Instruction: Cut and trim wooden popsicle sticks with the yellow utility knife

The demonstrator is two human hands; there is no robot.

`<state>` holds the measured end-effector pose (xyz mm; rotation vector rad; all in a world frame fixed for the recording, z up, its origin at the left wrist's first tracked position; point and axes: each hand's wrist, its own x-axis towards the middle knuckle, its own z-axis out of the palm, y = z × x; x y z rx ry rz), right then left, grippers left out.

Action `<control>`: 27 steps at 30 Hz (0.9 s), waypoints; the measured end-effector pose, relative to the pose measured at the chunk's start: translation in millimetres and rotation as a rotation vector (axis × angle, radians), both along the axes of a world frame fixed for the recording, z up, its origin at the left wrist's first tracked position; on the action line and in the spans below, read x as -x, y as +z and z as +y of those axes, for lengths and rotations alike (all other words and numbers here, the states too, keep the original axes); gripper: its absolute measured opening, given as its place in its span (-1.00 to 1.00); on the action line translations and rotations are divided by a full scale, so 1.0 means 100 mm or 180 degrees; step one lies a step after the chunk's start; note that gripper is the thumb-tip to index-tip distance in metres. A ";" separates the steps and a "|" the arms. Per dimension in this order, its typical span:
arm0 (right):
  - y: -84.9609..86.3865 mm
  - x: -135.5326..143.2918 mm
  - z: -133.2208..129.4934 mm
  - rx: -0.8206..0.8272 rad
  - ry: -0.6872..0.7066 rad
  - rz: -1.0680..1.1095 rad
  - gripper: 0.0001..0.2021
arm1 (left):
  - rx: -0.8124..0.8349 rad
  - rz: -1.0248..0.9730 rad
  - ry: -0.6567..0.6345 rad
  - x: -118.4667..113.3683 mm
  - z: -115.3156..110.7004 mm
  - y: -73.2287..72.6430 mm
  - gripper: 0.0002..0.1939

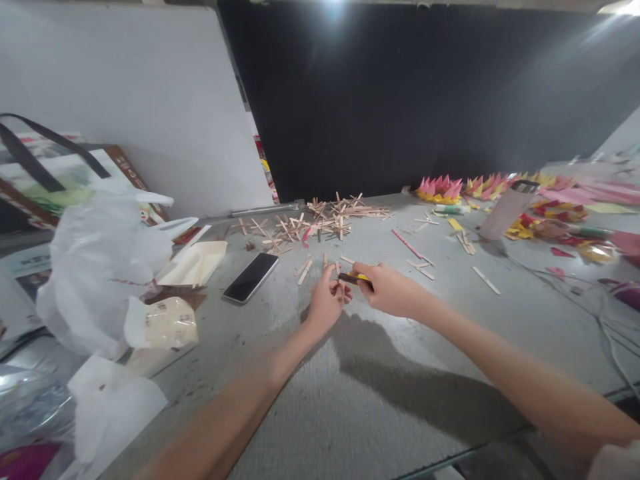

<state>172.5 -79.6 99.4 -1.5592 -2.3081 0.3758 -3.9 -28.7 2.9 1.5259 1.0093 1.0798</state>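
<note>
Near the middle of the grey table [310,380], my left hand [327,297] has its fingers closed on a small wooden stick [337,270]. My right hand [387,288] is wrapped round a yellow and black cutter [356,279], whose dark tip points left and meets the stick at my left fingertips. Just beyond my hands lie loose wooden sticks [304,271]. Further back is a heap of crossed sticks [340,217]. A red and white striped stick [406,244] lies behind my right hand.
A phone [251,277] lies left of my hands. White plastic bags [95,267] and a paper packet [171,323] crowd the left side. At the right stand a pale pink bottle [507,210], folded paper flowers [440,190] and cables [565,300]. A black panel [430,93] rises behind.
</note>
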 end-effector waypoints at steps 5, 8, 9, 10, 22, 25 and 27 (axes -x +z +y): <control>0.07 -0.02 0.04 0.0065 0.0072 0.0013 -0.74 | -0.0066 0.0071 -0.0027 0.01 0.00 -0.01 -0.56; 0.10 -0.02 0.05 0.0080 0.0076 0.0033 -0.75 | -0.0112 0.0037 -0.0063 0.00 0.01 -0.04 -0.55; 0.11 -0.02 0.05 0.0097 0.0057 0.0031 -0.75 | -0.0114 0.0029 -0.0067 0.00 0.01 -0.04 -0.55; 0.11 -0.02 0.05 0.0119 0.0037 0.0031 -0.76 | -0.0113 0.0028 -0.0063 0.00 0.01 -0.05 -0.55; 0.29 -0.06 0.01 0.0433 -0.0001 -0.0209 -0.76 | -0.0254 0.0069 -0.0188 -0.02 0.00 -0.10 -0.53; 0.41 -0.06 0.08 0.0608 -0.0041 -0.0375 -0.74 | -0.0376 0.0150 -0.0179 -0.03 0.02 -0.17 -0.53; 0.49 -0.05 0.13 0.0671 -0.0009 -0.0485 -0.73 | -0.0412 0.0194 -0.0074 -0.05 0.03 -0.21 -0.52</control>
